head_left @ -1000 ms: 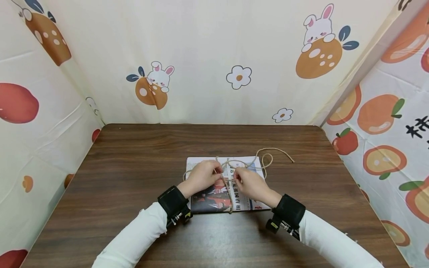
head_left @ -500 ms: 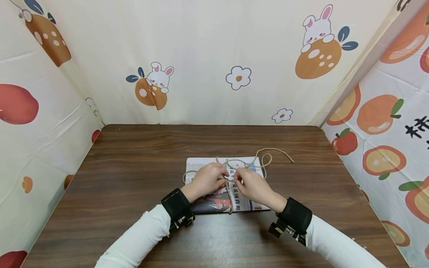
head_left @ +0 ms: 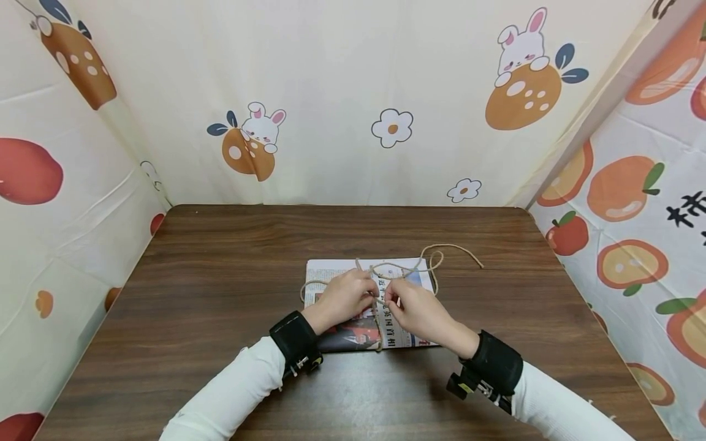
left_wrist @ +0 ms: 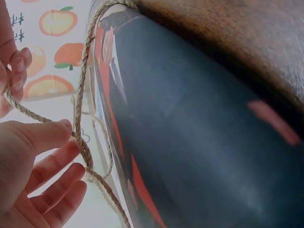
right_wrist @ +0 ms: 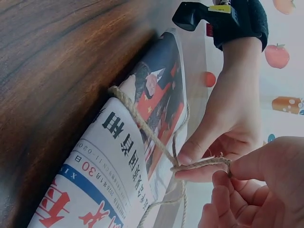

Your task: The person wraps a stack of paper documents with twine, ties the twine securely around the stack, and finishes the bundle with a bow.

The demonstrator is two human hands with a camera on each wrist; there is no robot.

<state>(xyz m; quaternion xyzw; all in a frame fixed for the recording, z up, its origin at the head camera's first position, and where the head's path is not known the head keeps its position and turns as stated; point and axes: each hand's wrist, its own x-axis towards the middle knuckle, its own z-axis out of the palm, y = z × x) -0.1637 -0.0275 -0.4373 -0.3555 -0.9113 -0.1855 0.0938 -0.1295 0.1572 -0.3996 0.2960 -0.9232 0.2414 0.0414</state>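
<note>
A folded newspaper (head_left: 331, 267), bound with jute twine (head_left: 379, 327), lies on the table. My left hand (head_left: 344, 297) is over its middle; in the left wrist view its thumb (left_wrist: 52, 135) and forefinger pinch the twine beside a crossing, while the other fingers spread loosely. Close on the right, my right hand (head_left: 416, 306) pinches a short length of twine (right_wrist: 204, 164) between thumb and curled fingers, as the right wrist view shows. That length runs taut from the crossing, raised off the paper. One strand passes over the newspaper's near edge.
The loose twine tail (head_left: 452, 246) loops past the newspaper's far right corner onto the brown wooden table (head_left: 231, 257). Printed curtains (head_left: 331, 92) stand behind the table and along both sides. Each wrist wears a black band (head_left: 295, 337) with a small camera.
My left hand has shifted right and slightly nearer, closing in on the right hand. The right hand and forearm have drawn a little toward me and right, with twine still pinched.
</note>
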